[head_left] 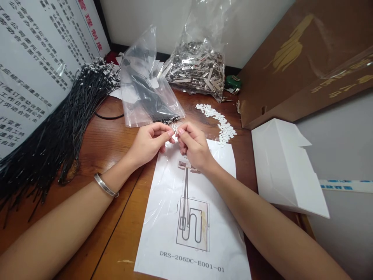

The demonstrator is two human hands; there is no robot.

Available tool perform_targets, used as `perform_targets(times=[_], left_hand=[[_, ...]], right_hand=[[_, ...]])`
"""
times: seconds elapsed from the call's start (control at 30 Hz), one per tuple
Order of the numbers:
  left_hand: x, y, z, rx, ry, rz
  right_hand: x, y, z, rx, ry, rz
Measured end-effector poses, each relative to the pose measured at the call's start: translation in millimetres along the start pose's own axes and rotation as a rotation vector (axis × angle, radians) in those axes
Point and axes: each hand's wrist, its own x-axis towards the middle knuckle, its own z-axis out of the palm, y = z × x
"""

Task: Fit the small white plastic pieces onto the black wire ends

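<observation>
My left hand (150, 140) and my right hand (194, 146) meet above the top of a printed sheet (192, 229) with a drawing. Both are pinched, fingertips touching, on a small metal piece (175, 133) held between them. Its exact shape is too small to make out. Just beyond my fingers lies a clear plastic bag (147, 91) with dark wires inside. A silver bracelet (105, 186) sits on my left wrist.
A big bundle of black wires (55, 132) spreads over the left of the wooden table (105, 147). A bag of metal strips (198, 70) stands at the back, small white parts (218, 120) lie scattered right of it. A white folded box (285, 167) and brown cardboard (300, 70) fill the right.
</observation>
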Motion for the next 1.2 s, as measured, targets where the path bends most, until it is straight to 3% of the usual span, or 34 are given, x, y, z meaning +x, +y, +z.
perform_targets(times=[0.83, 1.2], left_hand=[[0.7, -1.9, -1.0, -0.008, 0.022, -0.054], [2.0, -7.8, -4.3, 0.026, 0.007, -0.028]], right_hand=[[-1.0, 0.1, -0.4, -0.114, -0.016, -0.011], [-2.4, -2.2, -0.6, -0.25, -0.04, -0.106]])
